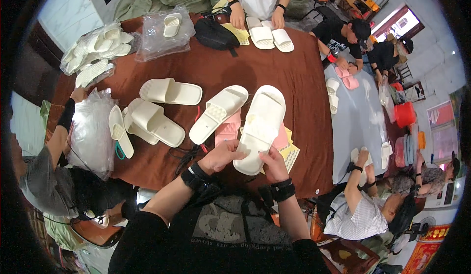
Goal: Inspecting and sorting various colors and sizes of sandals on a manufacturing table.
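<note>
A cream slide slipper point(265, 110) is held over the near side of the table, its heel end toward me. My left hand point(222, 156) grips the left edge of the heel, thumb on top. My right hand point(274, 165) pinches the right edge of the heel the same way. Just left of it lies another cream slipper point(221, 112), tilted over a pink slipper point(227, 131). Part of a second pink piece shows behind the held slipper. A yellow sticker sheet point(290, 157) lies beside my right hand, partly covered.
More cream slippers point(169, 92) lie to the left on the brown-covered table point(299, 87). Clear plastic bags point(93, 132) are at the left edge, and bagged slippers point(100, 43) beyond. A black pouch point(216, 34) sits at the far side. Other people work around this table and a grey one point(355, 127).
</note>
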The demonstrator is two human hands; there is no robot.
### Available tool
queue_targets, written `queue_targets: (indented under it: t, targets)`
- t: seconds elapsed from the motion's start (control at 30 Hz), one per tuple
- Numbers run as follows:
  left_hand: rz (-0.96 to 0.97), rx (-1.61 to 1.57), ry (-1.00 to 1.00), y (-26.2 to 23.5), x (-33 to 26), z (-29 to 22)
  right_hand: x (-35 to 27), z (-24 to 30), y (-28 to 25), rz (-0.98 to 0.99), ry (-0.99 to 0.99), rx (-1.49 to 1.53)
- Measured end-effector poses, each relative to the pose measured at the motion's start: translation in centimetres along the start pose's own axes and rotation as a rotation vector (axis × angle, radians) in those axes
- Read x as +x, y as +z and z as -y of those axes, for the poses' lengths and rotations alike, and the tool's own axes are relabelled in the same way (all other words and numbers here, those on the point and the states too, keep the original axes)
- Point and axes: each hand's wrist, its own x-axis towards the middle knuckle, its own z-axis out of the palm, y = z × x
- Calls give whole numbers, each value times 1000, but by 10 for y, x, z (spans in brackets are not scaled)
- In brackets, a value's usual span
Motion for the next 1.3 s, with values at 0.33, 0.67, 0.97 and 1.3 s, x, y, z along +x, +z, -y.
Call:
queue_targets:
  t: [0.33,0.67,0.97,1.3]
  targets:
    - [-560,358,53,-60,-14,-22,-17,25,-7,-126,-76,-22]
    - [-857,218,90,-111,-47,-9,-18,88,-7,-143,-313,19]
    - [-1204,301,346,-183,-84,0,-11,190,-131,-298,-603,139]
    - [-1674,445,238,-218,-106,14,-13,101,-62,-331,-345,-43]
